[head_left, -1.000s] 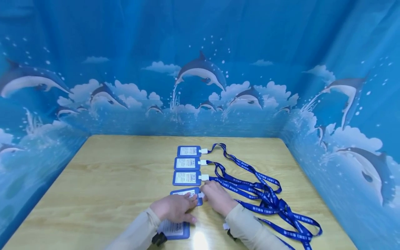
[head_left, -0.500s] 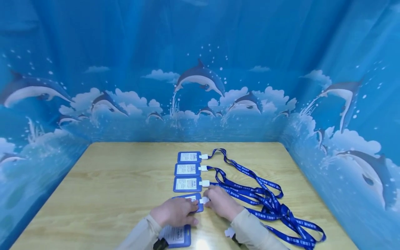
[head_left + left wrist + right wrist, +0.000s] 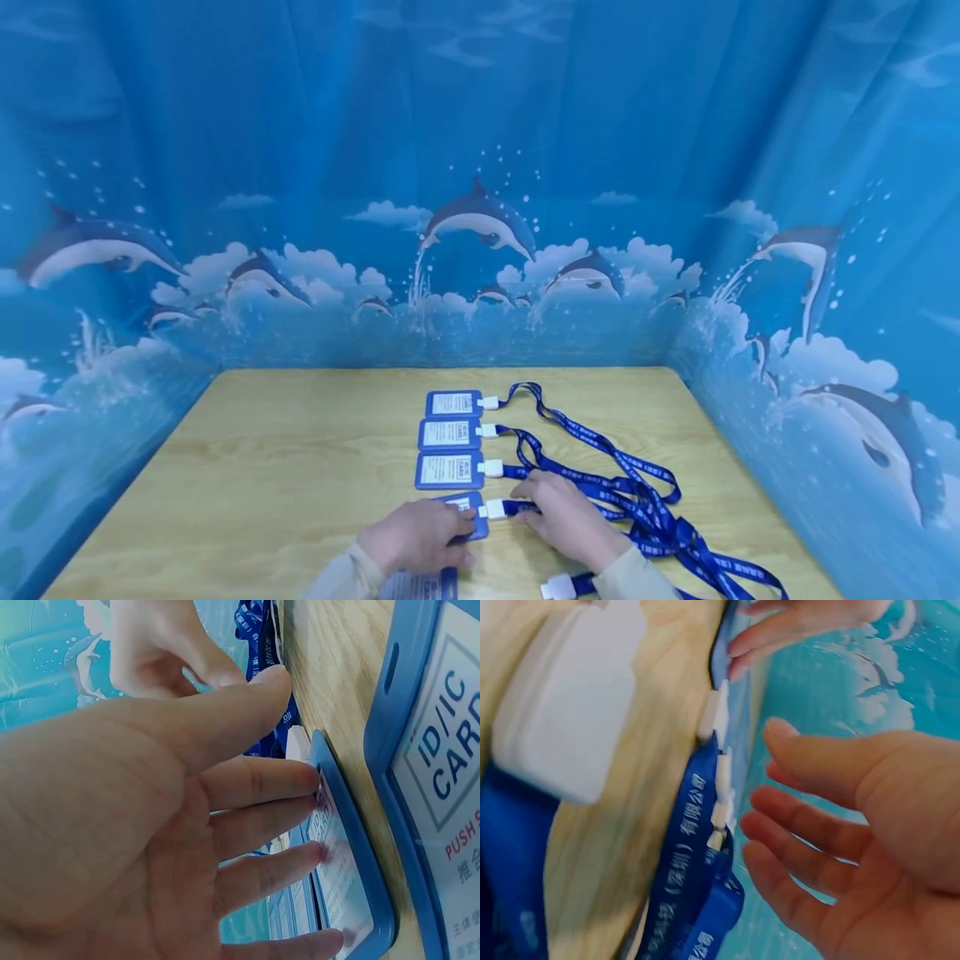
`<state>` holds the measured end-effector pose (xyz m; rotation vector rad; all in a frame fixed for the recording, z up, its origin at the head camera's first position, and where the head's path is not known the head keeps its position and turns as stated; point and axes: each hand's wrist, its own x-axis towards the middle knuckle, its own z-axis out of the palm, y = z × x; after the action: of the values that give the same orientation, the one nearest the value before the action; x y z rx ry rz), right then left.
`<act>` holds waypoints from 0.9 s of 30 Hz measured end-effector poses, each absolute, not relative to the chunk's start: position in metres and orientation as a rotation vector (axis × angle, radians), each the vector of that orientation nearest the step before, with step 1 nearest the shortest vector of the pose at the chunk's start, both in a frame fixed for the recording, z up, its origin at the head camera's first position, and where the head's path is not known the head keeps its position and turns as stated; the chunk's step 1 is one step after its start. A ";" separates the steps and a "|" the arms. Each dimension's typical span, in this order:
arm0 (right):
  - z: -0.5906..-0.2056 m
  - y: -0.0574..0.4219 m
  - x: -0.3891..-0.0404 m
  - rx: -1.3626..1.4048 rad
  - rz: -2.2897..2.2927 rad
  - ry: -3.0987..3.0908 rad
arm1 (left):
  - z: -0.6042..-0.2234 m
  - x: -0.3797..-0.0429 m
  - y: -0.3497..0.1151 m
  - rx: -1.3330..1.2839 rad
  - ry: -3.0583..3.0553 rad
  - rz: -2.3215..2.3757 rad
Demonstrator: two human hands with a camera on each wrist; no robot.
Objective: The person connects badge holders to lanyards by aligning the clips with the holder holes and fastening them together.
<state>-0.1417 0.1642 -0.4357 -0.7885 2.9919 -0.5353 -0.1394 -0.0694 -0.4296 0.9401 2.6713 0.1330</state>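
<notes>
My left hand [image 3: 416,533] rests its extended fingertips on a blue ID card holder [image 3: 476,502], the fourth from the back. In the left wrist view those fingers touch the face of the same card holder [image 3: 352,877]. A white clip [image 3: 493,509] joins this holder to a blue lanyard [image 3: 521,507]. My right hand [image 3: 566,517] is over that lanyard, just right of the clip. The right wrist view shows its fingers [image 3: 802,847] loosely bent and apart from the lanyard [image 3: 679,840], holding nothing. Another card holder [image 3: 420,586] lies partly hidden below my left hand.
Three card holders [image 3: 450,471] with clips and lanyards lie in a column behind. Their straps tangle in a blue pile [image 3: 660,525] at right. A separate white clip [image 3: 558,587] lies near the front. A dolphin-print curtain [image 3: 300,325] surrounds the wooden table [image 3: 300,450].
My right hand has let go of the fourth holder's clip and shifted right, leaving clip and lanyard in sight. My left hand stays on the holder. The head view has tilted upward.
</notes>
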 end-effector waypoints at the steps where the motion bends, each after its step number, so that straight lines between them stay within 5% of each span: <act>1: -0.435 0.167 -0.138 -0.793 -0.548 2.969 | -0.431 -0.138 -0.069 0.943 2.673 0.133; 27: -0.445 0.205 -0.107 -0.464 -0.680 2.589 | -0.434 -0.133 -0.068 0.899 2.684 0.168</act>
<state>-0.1073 0.2046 -0.4449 -0.4638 2.5894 -0.6805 -0.1334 -0.0678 -0.4338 0.8991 2.6840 0.1676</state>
